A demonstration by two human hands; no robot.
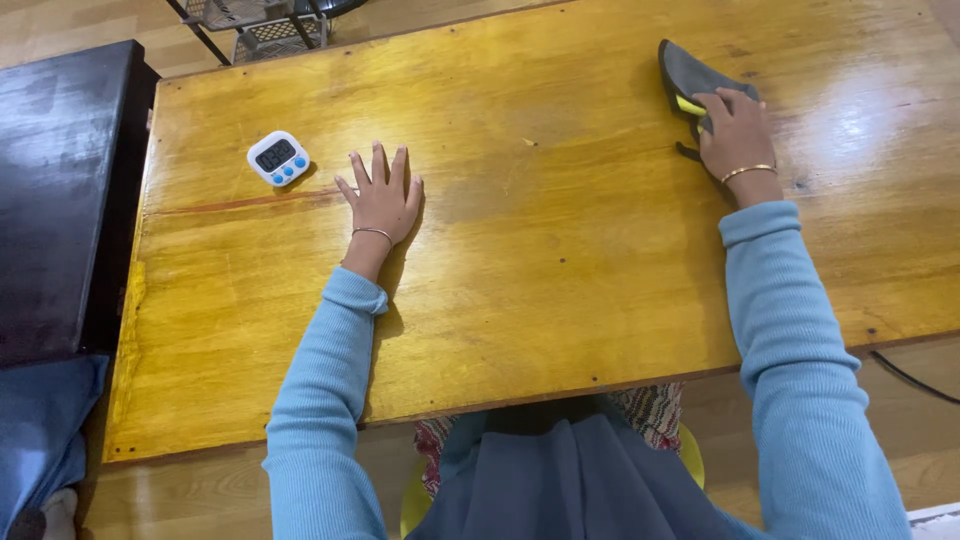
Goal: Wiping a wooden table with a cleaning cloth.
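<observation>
My left hand (pixel 383 198) lies flat on the glossy wooden table (pixel 560 250), palm down with fingers spread, holding nothing. A small white digital timer (pixel 278 158) with blue buttons sits just to its left. My right hand (pixel 737 133) reaches to the far right of the table and presses on a dark grey cloth (pixel 686 75) with a yellow patch, fingers curled over its near edge. Both arms wear light blue sleeves, and each wrist has a thin bangle.
A dark cabinet top (pixel 60 190) stands to the left of the table. A wire rack (pixel 262 25) stands on the floor beyond the far edge. A black cable (pixel 905 372) lies on the floor at the right. Blue fabric (pixel 40 430) sits at the lower left.
</observation>
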